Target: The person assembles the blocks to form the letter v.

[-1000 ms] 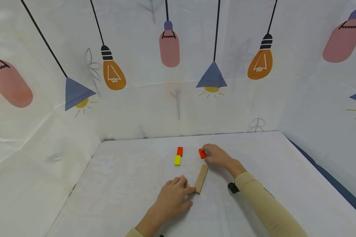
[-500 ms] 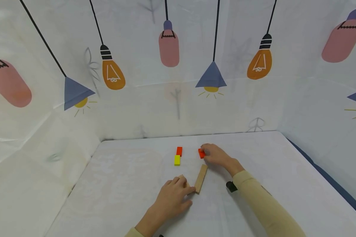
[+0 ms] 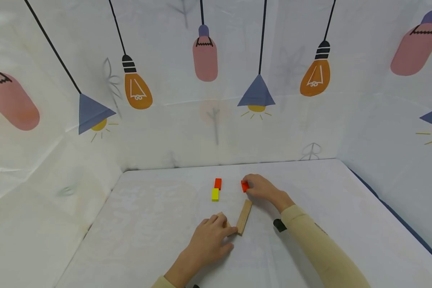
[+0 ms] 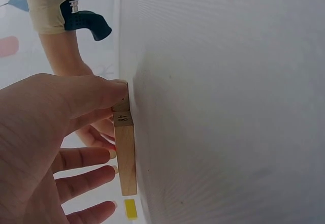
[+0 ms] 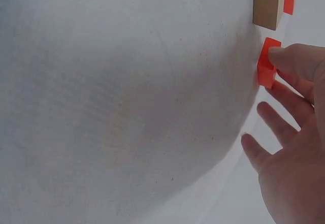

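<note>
My left hand lies over a light wooden block marked 48, its fingers extended and fingertips at the wood. A second wooden block slants away beside it, the index fingertip right at its lower end. The two blocks form a V in the head view, the left one mostly covered by the hand. Farther back, my right hand pinches a small red block between thumb and index finger, close over the white table. Its other fingers spread loosely in the right wrist view.
Left of the right hand, another red block lies end to end with a yellow block. The white table ends at a back wall printed with lamps. A dark device sits on the right sleeve.
The red block in my right hand has turned slightly, showing a narrower face. My left hand and the other blocks stay put.
</note>
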A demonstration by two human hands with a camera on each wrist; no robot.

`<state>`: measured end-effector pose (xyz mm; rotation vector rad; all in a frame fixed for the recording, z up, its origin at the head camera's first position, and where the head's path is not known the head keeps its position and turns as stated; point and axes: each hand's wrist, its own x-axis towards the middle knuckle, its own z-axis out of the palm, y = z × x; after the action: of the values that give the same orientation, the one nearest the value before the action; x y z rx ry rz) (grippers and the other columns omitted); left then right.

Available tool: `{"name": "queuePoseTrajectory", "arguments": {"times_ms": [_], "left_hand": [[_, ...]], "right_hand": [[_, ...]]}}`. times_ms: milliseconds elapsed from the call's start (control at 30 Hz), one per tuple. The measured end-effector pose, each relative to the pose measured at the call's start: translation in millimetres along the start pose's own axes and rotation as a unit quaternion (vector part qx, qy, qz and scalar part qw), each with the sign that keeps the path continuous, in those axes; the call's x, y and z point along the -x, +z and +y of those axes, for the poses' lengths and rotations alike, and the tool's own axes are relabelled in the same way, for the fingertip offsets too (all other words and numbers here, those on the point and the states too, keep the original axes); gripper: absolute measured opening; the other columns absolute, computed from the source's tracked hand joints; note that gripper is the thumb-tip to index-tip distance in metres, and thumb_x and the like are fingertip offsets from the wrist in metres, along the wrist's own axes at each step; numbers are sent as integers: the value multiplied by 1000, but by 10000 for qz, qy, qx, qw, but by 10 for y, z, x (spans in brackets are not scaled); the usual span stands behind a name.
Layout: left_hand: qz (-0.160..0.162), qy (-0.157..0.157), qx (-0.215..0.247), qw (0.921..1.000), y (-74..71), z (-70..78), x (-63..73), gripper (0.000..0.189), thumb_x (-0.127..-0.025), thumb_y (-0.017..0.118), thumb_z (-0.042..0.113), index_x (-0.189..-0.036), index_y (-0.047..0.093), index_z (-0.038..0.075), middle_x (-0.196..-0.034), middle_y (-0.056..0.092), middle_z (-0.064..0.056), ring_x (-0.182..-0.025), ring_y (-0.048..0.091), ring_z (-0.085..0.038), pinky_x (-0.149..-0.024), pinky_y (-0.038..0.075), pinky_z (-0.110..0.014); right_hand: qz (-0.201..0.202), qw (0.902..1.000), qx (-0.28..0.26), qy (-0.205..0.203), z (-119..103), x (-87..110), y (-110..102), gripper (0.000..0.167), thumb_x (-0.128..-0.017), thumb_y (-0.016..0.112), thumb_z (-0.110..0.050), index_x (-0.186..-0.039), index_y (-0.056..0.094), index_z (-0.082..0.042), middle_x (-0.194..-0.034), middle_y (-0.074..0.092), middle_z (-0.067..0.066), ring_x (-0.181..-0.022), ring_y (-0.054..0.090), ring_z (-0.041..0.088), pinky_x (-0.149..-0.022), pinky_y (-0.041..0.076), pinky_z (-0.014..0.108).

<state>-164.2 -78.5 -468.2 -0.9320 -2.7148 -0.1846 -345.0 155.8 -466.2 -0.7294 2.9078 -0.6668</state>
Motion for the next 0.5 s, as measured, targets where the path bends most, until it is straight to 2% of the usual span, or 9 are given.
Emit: {"name": "queuePoseTrajectory", "arguments": {"times_ms": [200,500], "left_hand": [[-64,-46,16,10000,4,-1,2,35,-82,76,40,-117,71,35,-97,51,10,-92,49,-9,-80,49,-30],[-15,-34,-8,10000,11,-11,4,36,-82,76,40,-117,72,35,-96,51,10,-90,48,-9,-79,48,-28]], "right_hand": [[-58,9999,-40,141,-21,-12,-1,38,-85,61,-8,-123,63,-5,-129,64,12,-125,55,30,-111,41,50],[123,9999,88,-65,-20,1,-11,35,-81,63,-7,-116,66,-5,-118,67,10,-111,59,28,-104,45,49]]}}
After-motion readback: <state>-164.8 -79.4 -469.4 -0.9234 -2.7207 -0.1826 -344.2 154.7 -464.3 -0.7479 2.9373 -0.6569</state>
